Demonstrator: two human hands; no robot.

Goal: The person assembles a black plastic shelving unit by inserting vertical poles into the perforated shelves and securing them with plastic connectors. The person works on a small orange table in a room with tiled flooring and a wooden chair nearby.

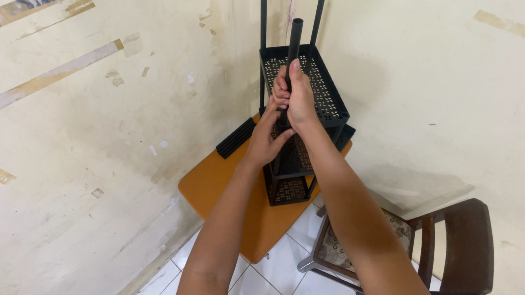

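Nearest us, our left hand (pixel 266 140) steadies the corner of the black rack (pixel 301 132), fingers curled loosely against its frame. Just beyond, our right hand (pixel 296 99) is wrapped tight around the black tube (pixel 295 37), thumb up along it. We should keep the tube upright and press straight down into the corner socket. The perforated shelves look empty, though our arms hide part of the lower ones. The rack stands on the orange table (pixel 216 184).
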